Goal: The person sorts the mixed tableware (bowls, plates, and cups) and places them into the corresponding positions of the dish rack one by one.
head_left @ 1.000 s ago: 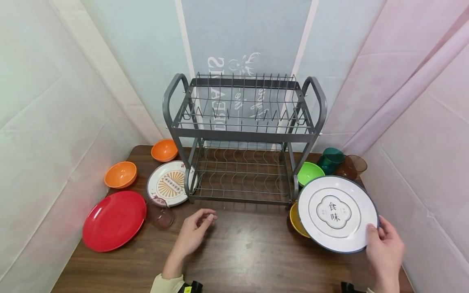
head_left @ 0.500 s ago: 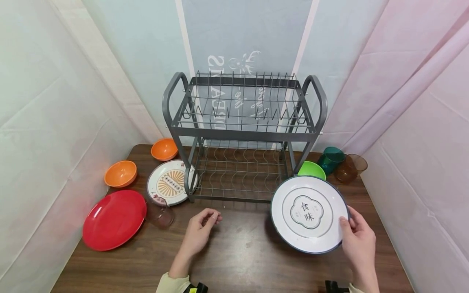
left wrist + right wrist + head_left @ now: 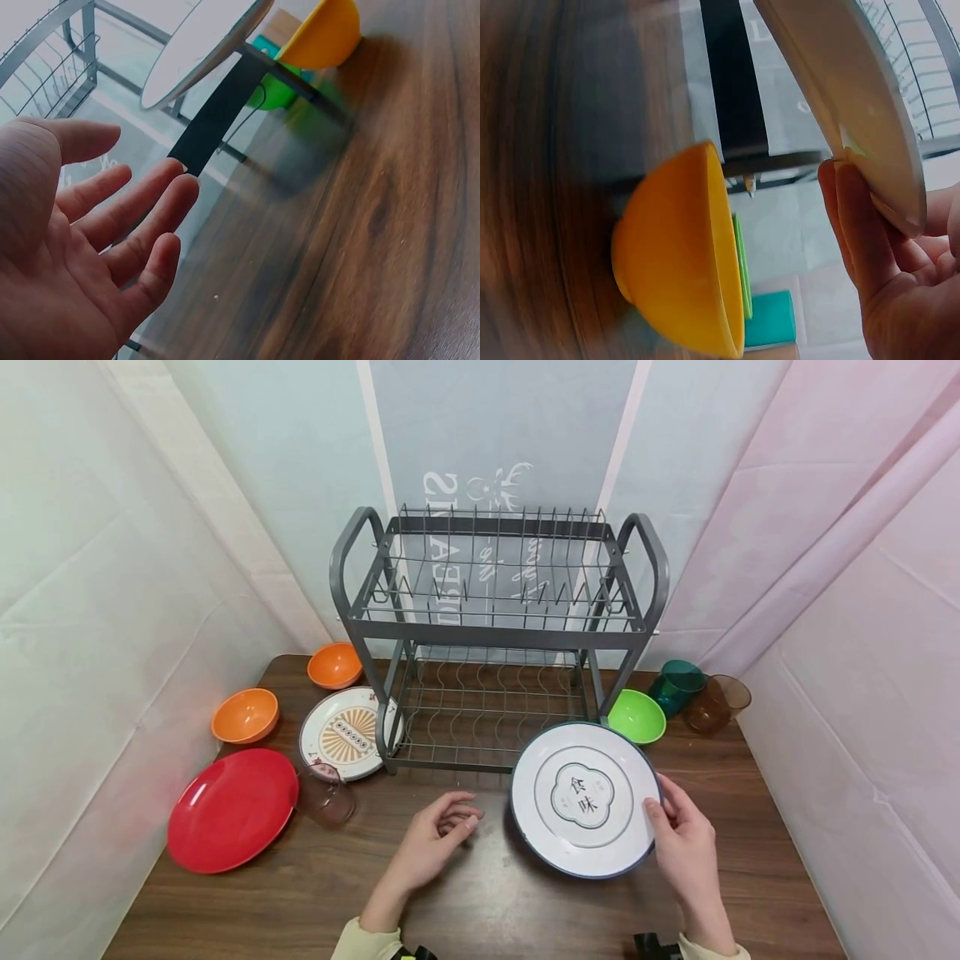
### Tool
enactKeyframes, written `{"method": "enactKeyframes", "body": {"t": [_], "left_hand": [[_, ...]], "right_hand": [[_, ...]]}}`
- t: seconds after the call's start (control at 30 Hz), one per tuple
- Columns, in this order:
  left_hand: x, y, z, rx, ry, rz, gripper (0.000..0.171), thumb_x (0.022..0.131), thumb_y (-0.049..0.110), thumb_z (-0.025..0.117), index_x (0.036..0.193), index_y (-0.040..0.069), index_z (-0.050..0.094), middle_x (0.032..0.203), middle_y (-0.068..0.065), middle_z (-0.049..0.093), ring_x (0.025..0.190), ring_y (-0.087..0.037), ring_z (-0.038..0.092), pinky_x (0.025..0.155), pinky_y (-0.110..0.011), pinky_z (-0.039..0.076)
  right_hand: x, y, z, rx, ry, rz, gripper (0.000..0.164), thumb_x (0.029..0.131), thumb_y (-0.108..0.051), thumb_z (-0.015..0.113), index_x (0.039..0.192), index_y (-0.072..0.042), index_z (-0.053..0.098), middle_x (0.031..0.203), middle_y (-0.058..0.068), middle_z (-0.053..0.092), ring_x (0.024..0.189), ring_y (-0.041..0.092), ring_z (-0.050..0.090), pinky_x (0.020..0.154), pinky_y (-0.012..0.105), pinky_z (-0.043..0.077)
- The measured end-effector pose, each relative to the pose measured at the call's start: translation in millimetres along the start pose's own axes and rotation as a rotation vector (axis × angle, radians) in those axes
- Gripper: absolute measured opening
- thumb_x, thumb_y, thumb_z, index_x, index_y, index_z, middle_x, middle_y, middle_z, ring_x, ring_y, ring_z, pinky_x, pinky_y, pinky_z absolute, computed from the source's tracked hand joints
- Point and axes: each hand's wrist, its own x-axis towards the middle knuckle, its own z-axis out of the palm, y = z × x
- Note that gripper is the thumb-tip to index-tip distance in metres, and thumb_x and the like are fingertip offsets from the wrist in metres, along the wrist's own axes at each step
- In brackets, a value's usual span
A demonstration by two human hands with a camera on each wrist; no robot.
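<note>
A: Where is the white plate (image 3: 585, 800)?

B: Raised off the bench (image 3: 495, 914), tilted, printed face toward the person, before the right half of the dish rack (image 3: 495, 636).

A: What holds it?

B: The right hand (image 3: 686, 839) pinches its right edge, thumb on the face, fingers behind.

A: And the left hand (image 3: 435, 843)?

B: Holding nothing, fingers loosely bent and parted, near the plate's left rim but apart from it.

A: Which relation probably matters most?

B: The plate lies between the hands, leftward from the right one, with the rack beyond; being round, it has no long axis.

A: Farther out?

B: A yellow bowl (image 3: 675, 255) on the bench, a green bowl (image 3: 637, 717) beside the rack
</note>
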Motion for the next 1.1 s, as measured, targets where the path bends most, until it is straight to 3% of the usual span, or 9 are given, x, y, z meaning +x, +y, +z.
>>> {"method": "enactKeyframes", "body": {"t": [0.17, 0.33, 0.4, 0.57, 0.73, 0.97, 1.1], "left_hand": [[1.7, 3.2, 6.0, -0.029, -0.026, -0.018, 0.049, 0.096, 0.009, 0.066, 0.141, 0.003, 0.048, 0.119, -0.018, 0.067, 0.095, -0.029, 0.067, 0.079, -0.028, 0.053], [-3.4, 29.7, 5.3, -0.017, -0.026, -0.039, 0.051, 0.095, 0.006, 0.067, 0.141, -0.003, 0.046, 0.121, -0.022, 0.065, 0.095, -0.027, 0.066, 0.079, -0.028, 0.052], [-4.0, 26.6, 5.0, -0.019, -0.021, -0.035, 0.052, 0.095, 0.01, 0.068, 0.141, -0.001, 0.047, 0.122, -0.019, 0.065, 0.095, -0.025, 0.066, 0.079, -0.028, 0.052], [1.1, 1.2, 6.6, 0.022, -0.013, -0.031, 0.058, 0.094, 0.02, 0.07, 0.143, 0.002, 0.047, 0.122, -0.013, 0.067, 0.095, -0.018, 0.065, 0.082, -0.027, 0.051], [2.5, 2.4, 6.4, 0.078, -0.014, -0.042, 0.057, 0.096, 0.019, 0.067, 0.142, -0.007, 0.045, 0.121, -0.017, 0.066, 0.1, -0.019, 0.063, 0.086, -0.029, 0.051], [1.3, 4.9, 2.0, 0.094, 0.009, -0.029, 0.045, 0.099, 0.019, 0.062, 0.139, 0.0, 0.052, 0.116, -0.01, 0.069, 0.101, -0.017, 0.064, 0.086, -0.029, 0.051], [-0.4, 6.1, -0.3, 0.079, 0.05, 0.021, 0.041, 0.1, 0.016, 0.062, 0.136, -0.001, 0.054, 0.115, -0.011, 0.069, 0.104, -0.019, 0.065, 0.087, -0.03, 0.052]], "right_hand": [[-3, -1, 9, -0.016, -0.042, -0.03, 0.042, 0.101, -0.009, 0.059, 0.142, -0.003, 0.052, 0.099, 0.02, 0.069, 0.068, 0.015, 0.055, 0.053, 0.023, 0.046], [-6, -2, 19, 0.018, -0.092, -0.068, 0.042, 0.099, -0.006, 0.061, 0.141, -0.002, 0.052, 0.101, 0.021, 0.07, 0.068, 0.013, 0.057, 0.054, 0.023, 0.048], [-8, -3, 23, 0.041, -0.117, -0.077, 0.042, 0.099, -0.005, 0.061, 0.14, -0.002, 0.053, 0.103, 0.022, 0.07, 0.068, 0.013, 0.058, 0.055, 0.023, 0.049], [-11, -5, 32, 0.091, -0.173, -0.071, 0.042, 0.098, -0.003, 0.061, 0.139, -0.002, 0.053, 0.108, 0.022, 0.07, 0.073, 0.016, 0.061, 0.061, 0.023, 0.052], [-13, -7, 40, 0.125, -0.225, -0.061, 0.04, 0.098, -0.003, 0.061, 0.138, -0.001, 0.054, 0.112, 0.021, 0.07, 0.076, 0.019, 0.064, 0.067, 0.024, 0.055], [-13, -8, 46, 0.133, -0.259, -0.029, 0.039, 0.1, -0.005, 0.059, 0.139, -0.001, 0.053, 0.112, 0.02, 0.07, 0.079, 0.021, 0.065, 0.07, 0.024, 0.055], [-13, -9, 49, 0.157, -0.268, -0.013, 0.038, 0.1, -0.003, 0.057, 0.138, -0.001, 0.052, 0.112, 0.021, 0.069, 0.08, 0.021, 0.065, 0.072, 0.023, 0.055]]}}
